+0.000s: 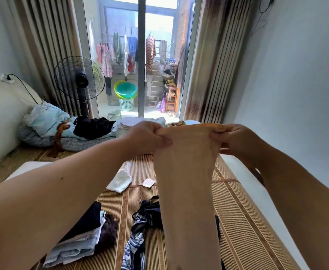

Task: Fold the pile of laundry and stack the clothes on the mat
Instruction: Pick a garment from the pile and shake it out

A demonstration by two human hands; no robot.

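Both hands, left (146,138) and right (237,141), are pinching a sheer beige stocking-like garment (187,182) by its top edge. It is hanging above the striped woven bamboo mat (243,221).

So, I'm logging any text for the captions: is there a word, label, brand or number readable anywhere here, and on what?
No text can be read in this view.
Small white packet on the mat: any print is too small to read.
Fan: the hub shows a faint mark, too blurred to read.
Peach garment pinched by the left hand and right hand: no label visible.
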